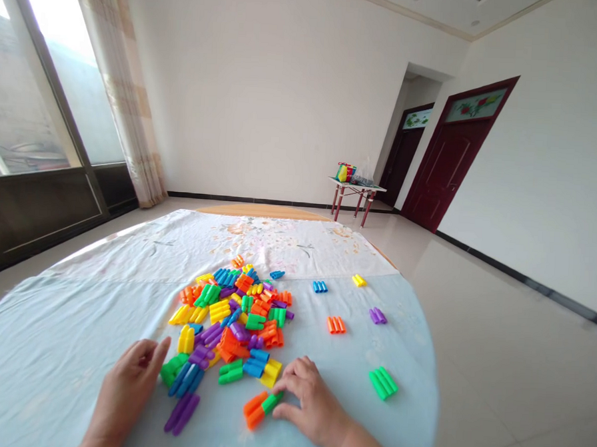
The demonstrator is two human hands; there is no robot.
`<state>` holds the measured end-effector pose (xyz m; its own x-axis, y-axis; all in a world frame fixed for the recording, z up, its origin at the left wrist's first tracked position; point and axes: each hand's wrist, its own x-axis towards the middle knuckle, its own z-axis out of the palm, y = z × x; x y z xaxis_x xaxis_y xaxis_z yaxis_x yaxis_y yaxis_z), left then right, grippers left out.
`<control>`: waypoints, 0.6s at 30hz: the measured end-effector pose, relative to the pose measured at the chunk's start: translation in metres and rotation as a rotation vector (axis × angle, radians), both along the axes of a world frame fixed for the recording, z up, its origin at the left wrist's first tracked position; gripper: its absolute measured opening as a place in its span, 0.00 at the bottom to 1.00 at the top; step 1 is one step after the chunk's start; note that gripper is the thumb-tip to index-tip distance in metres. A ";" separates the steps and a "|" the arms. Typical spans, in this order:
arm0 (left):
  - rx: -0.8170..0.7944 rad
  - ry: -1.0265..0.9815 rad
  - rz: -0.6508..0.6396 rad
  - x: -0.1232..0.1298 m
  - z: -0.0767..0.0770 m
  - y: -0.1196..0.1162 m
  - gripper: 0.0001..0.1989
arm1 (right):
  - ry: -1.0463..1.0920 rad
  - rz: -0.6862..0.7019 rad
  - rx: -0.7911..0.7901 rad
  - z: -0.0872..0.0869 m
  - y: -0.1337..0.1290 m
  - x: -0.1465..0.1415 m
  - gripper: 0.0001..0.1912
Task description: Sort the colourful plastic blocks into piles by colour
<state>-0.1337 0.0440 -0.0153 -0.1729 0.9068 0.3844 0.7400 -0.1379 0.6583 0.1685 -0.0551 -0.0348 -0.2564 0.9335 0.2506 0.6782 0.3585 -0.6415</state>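
Several bright plastic building pieces, each a row of joined tubes, lie in a loose heap in the middle of the table. At its near right edge, my right hand (314, 401) pinches a small green piece (271, 402) between thumb and fingers. An orange piece (255, 410) touches the green one end to end; whether they are joined I cannot tell. My left hand (128, 389) rests on the cloth left of the heap, fingers curled in, with nothing visible in them. Close to it are a green piece (173, 369), a blue piece (187, 380) and a purple piece (182, 413).
Apart from the heap, on the right, lie a blue piece (320, 287), a yellow piece (359, 280), an orange piece (336, 325), a purple piece (378, 316) and a green piece (383, 383). A floral cloth (97, 326) covers the rounded table. A small table (378, 187) stands farther back.
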 end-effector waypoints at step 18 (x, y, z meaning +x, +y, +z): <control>-0.018 0.213 -0.807 0.084 -0.014 -0.068 0.12 | 0.057 -0.024 0.013 0.000 0.005 -0.014 0.08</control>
<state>-0.0493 -0.0244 -0.0289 0.6071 0.7275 0.3196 0.5276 -0.6698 0.5224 0.1541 -0.0502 -0.0350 -0.2189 0.9359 0.2761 0.6495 0.3509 -0.6746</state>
